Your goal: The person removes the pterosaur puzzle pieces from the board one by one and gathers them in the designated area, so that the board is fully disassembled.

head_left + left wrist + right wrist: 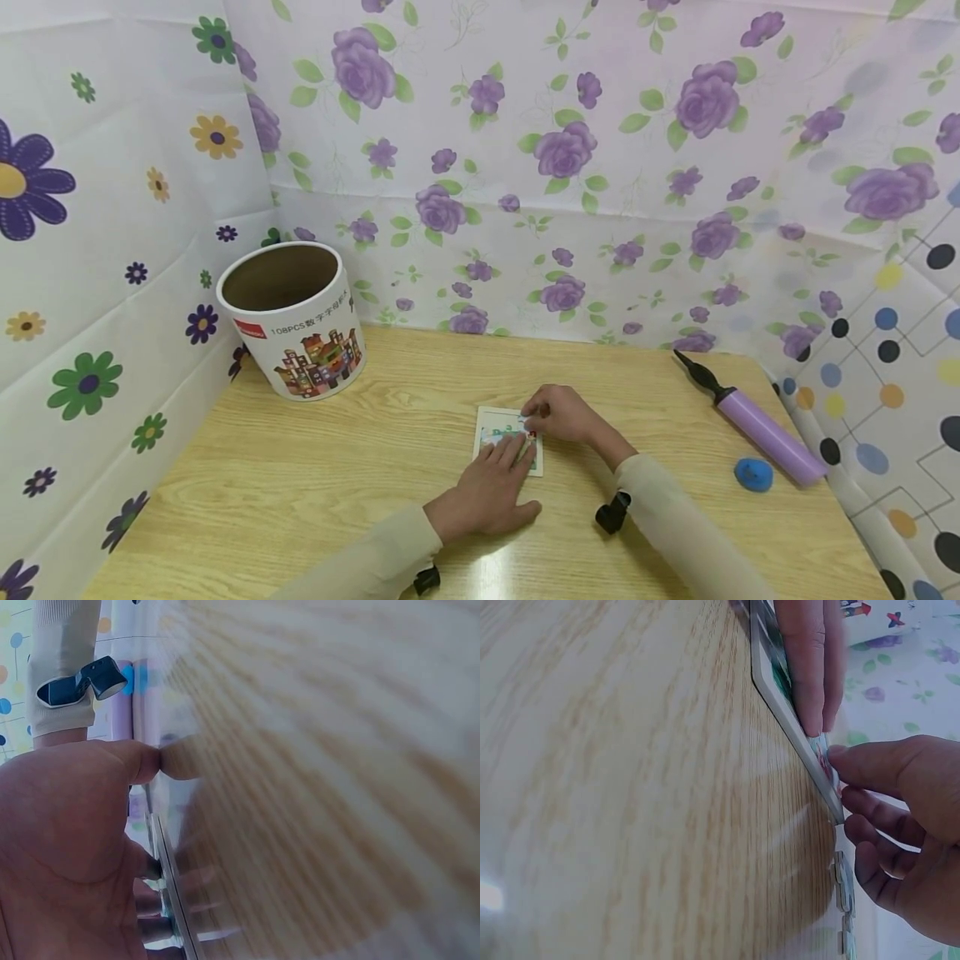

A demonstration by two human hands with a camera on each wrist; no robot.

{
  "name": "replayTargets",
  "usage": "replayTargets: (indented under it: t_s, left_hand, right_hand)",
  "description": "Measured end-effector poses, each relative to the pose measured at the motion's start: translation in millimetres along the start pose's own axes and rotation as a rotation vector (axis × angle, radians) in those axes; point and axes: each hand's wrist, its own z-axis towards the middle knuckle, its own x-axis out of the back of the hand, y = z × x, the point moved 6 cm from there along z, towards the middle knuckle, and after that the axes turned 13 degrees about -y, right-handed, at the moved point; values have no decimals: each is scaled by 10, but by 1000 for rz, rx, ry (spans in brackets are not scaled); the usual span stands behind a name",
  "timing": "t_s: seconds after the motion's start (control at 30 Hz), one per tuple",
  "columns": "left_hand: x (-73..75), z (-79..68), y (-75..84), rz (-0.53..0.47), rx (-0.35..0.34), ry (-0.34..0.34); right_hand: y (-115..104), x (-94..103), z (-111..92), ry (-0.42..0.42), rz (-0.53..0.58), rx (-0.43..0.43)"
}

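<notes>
A small picture puzzle board (487, 419) with a white border lies on the wooden table. My left hand (491, 492) rests on its lower part, fingers extended over the picture and thumb spread out on the table. At the board's far right corner, my right hand (566, 417) pinches a small colourful puzzle piece (822, 750) between thumb and curled fingers. That piece sits right at the board's rim, partly covered by the fingertips. In the right wrist view, several loose puzzle pieces (844, 883) lie past the corner, beside the right hand.
A white printed bucket (300, 333) stands at the back left against the flowered cloth. On the right lie a purple hand pump (772, 437) with a black nozzle and a blue lump (753, 474). Patterned cloth walls border the table's back and sides.
</notes>
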Motion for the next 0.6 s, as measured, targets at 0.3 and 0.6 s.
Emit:
replayTargets:
  t_s: [0.3,0.6]
  left_hand:
    - [-23,4,15,-21,12,-6]
    - [-44,-38,53,38,39,-5]
  right_hand:
    - [-16,-2,-5,12,-8,-20]
    - [-43,16,-49,25,16,12]
